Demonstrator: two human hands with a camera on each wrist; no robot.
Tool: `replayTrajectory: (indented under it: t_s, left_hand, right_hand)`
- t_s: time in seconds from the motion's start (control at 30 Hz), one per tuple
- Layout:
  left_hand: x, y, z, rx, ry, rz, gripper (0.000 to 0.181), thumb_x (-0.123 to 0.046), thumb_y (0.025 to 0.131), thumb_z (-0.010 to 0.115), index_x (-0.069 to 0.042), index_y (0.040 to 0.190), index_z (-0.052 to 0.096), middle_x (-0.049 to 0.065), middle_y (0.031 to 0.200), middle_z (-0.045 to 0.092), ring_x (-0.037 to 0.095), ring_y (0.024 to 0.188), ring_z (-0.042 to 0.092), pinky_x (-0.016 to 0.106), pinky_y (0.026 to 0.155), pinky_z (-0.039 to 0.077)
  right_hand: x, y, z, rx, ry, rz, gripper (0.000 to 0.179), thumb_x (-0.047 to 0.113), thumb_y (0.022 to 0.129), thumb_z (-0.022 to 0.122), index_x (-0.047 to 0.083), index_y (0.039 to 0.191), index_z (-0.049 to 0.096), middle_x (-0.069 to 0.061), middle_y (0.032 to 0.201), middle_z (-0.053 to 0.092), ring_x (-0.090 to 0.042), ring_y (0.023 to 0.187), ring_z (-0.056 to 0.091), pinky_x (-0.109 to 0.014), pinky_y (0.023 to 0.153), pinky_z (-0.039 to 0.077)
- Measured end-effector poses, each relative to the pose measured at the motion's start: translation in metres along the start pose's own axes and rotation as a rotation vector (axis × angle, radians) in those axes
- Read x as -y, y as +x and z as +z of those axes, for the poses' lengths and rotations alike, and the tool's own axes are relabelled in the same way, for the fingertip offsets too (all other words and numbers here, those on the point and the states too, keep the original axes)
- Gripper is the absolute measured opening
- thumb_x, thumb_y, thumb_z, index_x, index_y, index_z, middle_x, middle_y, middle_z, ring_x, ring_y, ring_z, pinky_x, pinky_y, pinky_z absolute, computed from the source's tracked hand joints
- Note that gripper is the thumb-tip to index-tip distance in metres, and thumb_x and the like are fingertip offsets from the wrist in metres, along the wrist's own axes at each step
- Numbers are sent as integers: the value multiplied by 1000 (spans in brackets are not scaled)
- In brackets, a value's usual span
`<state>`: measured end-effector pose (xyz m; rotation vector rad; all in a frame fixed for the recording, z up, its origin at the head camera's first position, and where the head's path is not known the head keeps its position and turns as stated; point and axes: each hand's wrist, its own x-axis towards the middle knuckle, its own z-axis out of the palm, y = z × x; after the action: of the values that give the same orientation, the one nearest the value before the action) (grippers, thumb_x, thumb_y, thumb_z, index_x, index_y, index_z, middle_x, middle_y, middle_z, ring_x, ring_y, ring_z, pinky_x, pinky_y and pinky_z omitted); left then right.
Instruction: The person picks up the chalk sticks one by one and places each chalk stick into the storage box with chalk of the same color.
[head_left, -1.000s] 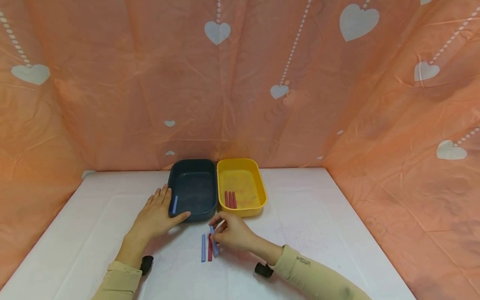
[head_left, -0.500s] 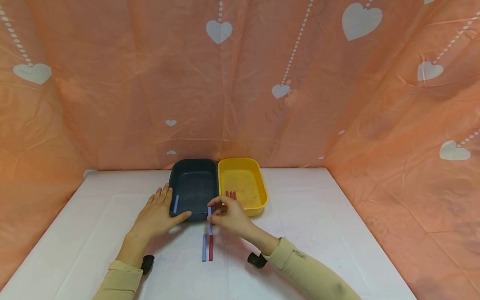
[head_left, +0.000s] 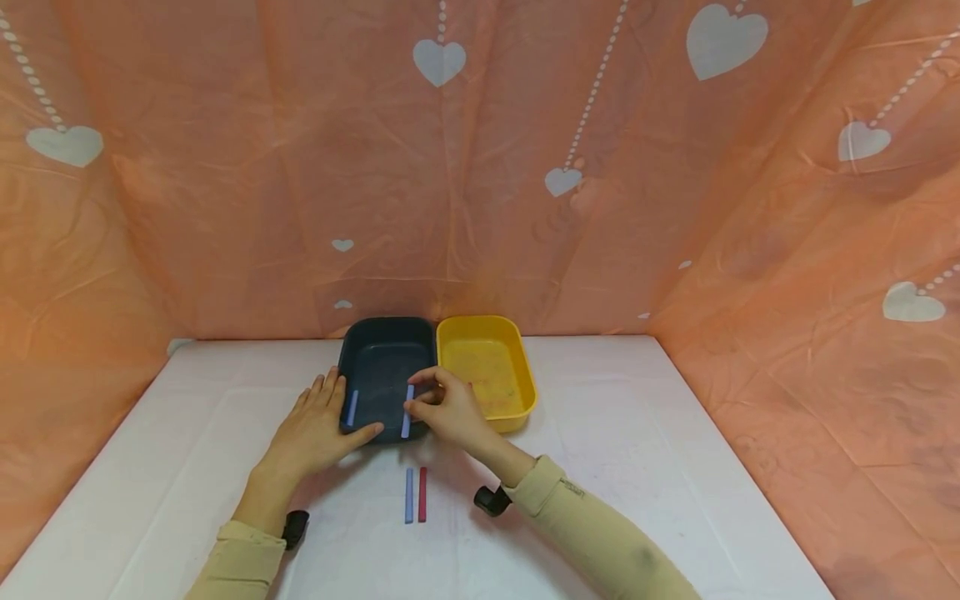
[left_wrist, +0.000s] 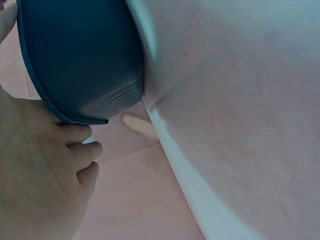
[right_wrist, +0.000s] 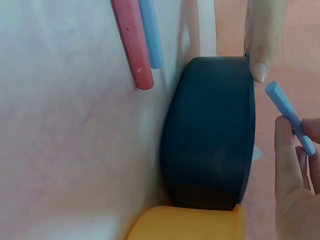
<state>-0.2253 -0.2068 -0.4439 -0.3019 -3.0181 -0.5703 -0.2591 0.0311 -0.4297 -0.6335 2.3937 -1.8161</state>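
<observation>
My right hand (head_left: 453,412) pinches a blue chalk stick (right_wrist: 289,110) between thumb and fingertips, over the front right part of the dark blue bin (head_left: 386,367). My left hand (head_left: 311,429) rests on that bin's left and front rim, fingers spread and thumb along the front. Another blue chalk stick (head_left: 352,408) lies inside the dark bin, near its left wall. On the table in front, a blue chalk stick (head_left: 408,496) and a red chalk stick (head_left: 422,495) lie side by side.
Close against the dark bin's right side stands a yellow bin (head_left: 531,387); the red sticks in it are mostly hidden behind my right hand. An orange curtain (head_left: 480,208) with white hearts hangs behind the white table (head_left: 615,450) and along its sides.
My right hand has lifted the blue chalk stick from beside the red one and carried it forward and left, over the dark bin. My left hand stays in place.
</observation>
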Motion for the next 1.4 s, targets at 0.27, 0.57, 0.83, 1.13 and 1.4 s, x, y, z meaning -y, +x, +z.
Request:
replayTrajectory:
  t_s: [0.27, 0.57, 0.83, 1.13, 1.4]
  left_hand:
    - [-1, -1, -1, -4, -5, 5, 118, -73, 91, 61, 19, 155, 24, 37, 165, 17, 55, 152, 17, 66, 124, 15]
    - [1, -1, -1, -9, -5, 11, 119, -74, 91, 61, 19, 155, 24, 37, 165, 18, 55, 152, 18, 67, 123, 16]
    - [1, 0, -2, -16, -13, 19, 117, -71, 92, 62, 20, 154, 24, 37, 165, 18, 56, 152, 18, 66, 123, 16]
    - [0, 1, 0, -17, -16, 25, 117, -73, 92, 60, 19, 155, 24, 36, 166, 17, 54, 153, 18, 65, 124, 16]
    - [1, 0, -2, -15, -17, 30, 114, -69, 94, 61, 19, 155, 23, 37, 166, 16, 56, 152, 17, 66, 123, 16]
  right_hand:
    - [-2, 16, 9, -31, 10, 8, 30, 4, 91, 78, 3, 119, 68, -7, 100, 71, -13, 79, 74, -32, 72, 64]
    - [-1, 34, 22, -15, 2, -7, 30, 2, 90, 79, 1, 118, 68, -10, 100, 73, -16, 76, 76, -28, 68, 63]
    - [-2, 51, 34, -13, -55, 21, 29, 3, 89, 80, 3, 116, 71, -7, 103, 72, -11, 75, 74, -20, 63, 58]
    - [-6, 65, 45, 28, -59, 84, 27, 0, 90, 78, 2, 116, 71, -8, 103, 74, -14, 73, 76, -24, 65, 61]
    - [-12, 79, 55, 83, -199, 107, 24, 4, 87, 83, 7, 110, 74, -4, 96, 77, -9, 74, 73, -19, 72, 58]
